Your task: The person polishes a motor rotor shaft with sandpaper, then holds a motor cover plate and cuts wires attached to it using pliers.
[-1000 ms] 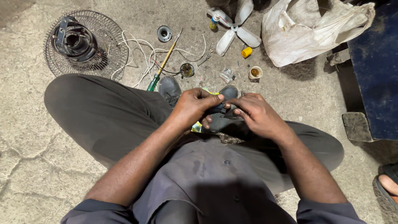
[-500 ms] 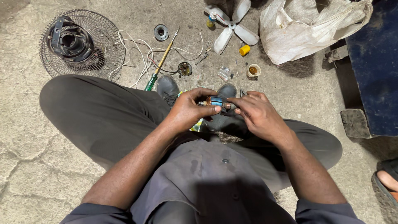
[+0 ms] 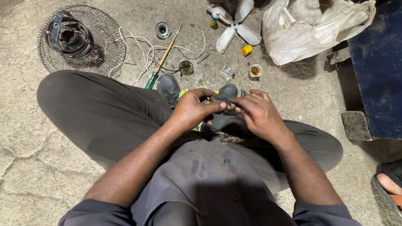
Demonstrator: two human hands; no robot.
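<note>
I sit cross-legged on a concrete floor in dark grey clothes. My left hand (image 3: 193,109) and my right hand (image 3: 258,114) meet over my lap, just above my dark shoes (image 3: 168,87). Both pinch a small dark part (image 3: 220,104) between thumb and fingertips; its shape is mostly hidden by the fingers. A yellow-green item (image 3: 197,127) peeks out under my left hand.
A wire fan guard (image 3: 100,46) with a black motor housing lies at the far left. White wires (image 3: 138,52), a green-handled screwdriver (image 3: 161,60), a white fan blade (image 3: 234,27), small caps, a white sack (image 3: 310,29) and a blue box (image 3: 377,62) surround me. Another person's sandalled foot (image 3: 389,188) shows lower right.
My hands stay together at my lap, with the fingers shifting slightly on the small part. The view has tilted a little, so the floor items sit lower in frame.
</note>
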